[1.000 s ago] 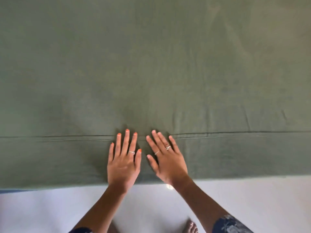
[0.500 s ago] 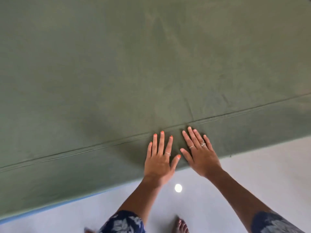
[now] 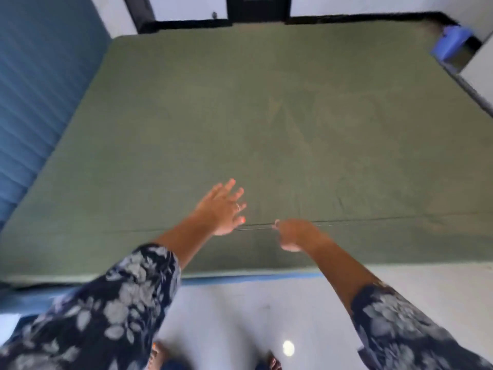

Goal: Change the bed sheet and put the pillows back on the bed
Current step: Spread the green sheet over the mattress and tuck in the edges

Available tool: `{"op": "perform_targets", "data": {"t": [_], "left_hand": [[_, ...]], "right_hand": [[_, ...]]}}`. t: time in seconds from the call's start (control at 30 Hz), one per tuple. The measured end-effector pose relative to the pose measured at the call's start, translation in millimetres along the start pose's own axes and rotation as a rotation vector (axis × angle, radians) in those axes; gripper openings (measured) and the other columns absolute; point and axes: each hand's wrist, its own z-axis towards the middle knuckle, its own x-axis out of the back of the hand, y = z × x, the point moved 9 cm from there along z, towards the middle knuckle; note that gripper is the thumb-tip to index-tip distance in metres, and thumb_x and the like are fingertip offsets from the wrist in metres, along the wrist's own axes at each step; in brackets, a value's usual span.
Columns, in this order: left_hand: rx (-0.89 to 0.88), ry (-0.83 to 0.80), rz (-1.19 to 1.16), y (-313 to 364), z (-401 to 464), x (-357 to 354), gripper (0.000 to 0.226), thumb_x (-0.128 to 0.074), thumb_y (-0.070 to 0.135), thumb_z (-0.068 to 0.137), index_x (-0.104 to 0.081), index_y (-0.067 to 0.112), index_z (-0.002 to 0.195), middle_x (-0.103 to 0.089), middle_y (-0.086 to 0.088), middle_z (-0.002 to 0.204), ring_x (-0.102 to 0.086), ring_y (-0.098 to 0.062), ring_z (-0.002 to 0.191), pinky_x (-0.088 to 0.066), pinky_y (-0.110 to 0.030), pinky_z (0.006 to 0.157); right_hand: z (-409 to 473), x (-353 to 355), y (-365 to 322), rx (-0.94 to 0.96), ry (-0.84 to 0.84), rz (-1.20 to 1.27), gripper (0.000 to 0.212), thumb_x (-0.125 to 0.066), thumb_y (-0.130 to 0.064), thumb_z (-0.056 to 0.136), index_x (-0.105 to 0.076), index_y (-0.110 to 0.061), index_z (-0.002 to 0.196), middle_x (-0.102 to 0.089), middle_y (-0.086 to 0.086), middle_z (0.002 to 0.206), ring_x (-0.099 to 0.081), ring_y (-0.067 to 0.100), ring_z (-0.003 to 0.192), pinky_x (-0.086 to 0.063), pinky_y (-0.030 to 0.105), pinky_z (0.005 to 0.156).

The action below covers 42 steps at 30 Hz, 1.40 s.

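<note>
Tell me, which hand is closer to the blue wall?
Left. The left hand hovers over the green sheet on the blue wall's side; the right hand is farther from it.

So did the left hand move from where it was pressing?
Yes. The left hand was flat below the sheet's seam line, on the bed's side; now it reaches past the seam, over the top of the green sheet.
</note>
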Motion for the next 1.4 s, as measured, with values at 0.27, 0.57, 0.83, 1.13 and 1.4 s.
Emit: {"op": "perform_targets", "data": {"t": [0.27,0.57,0.83,1.13,1.4], "left_hand": [[0.486,0.075,-0.138,-140.0,-173.1,58.3,0.053,-0.027,0.046,0.102,-0.025,0.026,0.151,0.004,0.003,0.162,0.018,-0.024,0.147,0.005,-0.043,0.119],[1.140,-0.035,-0.465,-207.6,-496.8,-82.3,0.052,-0.037,0.042,0.101,-0.032,0.026,0.149,-0.010,0.002,0.161,0.006,-0.025,0.149,-0.005,-0.044,0.119],[1.568,-0.090,-0.819,-135.2,-716.6,-215.4,0.058,-0.043,0.043,0.099,-0.028,0.022,0.150,-0.011,0.000,0.162,0.003,-0.026,0.149,-0.007,-0.046,0.120],[2.203,0.035,-1.055,-47.4,-867.4,-262.4,0.047,-0.046,0.036,0.097,-0.042,0.018,0.140,-0.041,-0.003,0.146,-0.032,-0.025,0.137,-0.028,-0.046,0.109],[2.608,0.148,-1.496,-9.0,-866.2,-307.0,0.056,-0.048,0.036,0.094,-0.035,0.008,0.141,-0.030,-0.009,0.146,-0.025,-0.036,0.136,-0.027,-0.051,0.107]], "right_hand": [[-59.3,167.1,-215.1,0.507,0.315,-0.110,0.059,-0.034,0.006,0.087,-0.044,-0.017,0.141,-0.047,0.006,0.142,-0.052,0.031,0.121,-0.044,0.038,0.098],[-161.4,149.3,-483.1,1.008,0.276,-0.477,0.067,-0.032,0.010,0.081,-0.052,-0.026,0.134,-0.054,0.013,0.132,-0.054,0.033,0.118,-0.043,0.038,0.092],[-256.8,18.1,-685.8,1.415,0.303,-0.894,0.053,-0.037,0.004,0.088,-0.047,-0.018,0.135,-0.058,0.009,0.129,-0.053,0.025,0.120,-0.029,0.037,0.108],[-378.8,-101.5,-799.2,1.739,0.052,-0.967,0.043,-0.040,0.009,0.088,-0.059,-0.007,0.124,-0.061,0.016,0.122,-0.060,0.032,0.111,-0.049,0.041,0.091],[-382.5,-152.7,-869.0,1.534,-0.144,-1.119,0.047,-0.040,-0.043,0.100,-0.056,-0.010,0.129,-0.056,0.011,0.132,-0.054,0.028,0.118,-0.042,0.038,0.100]]}}
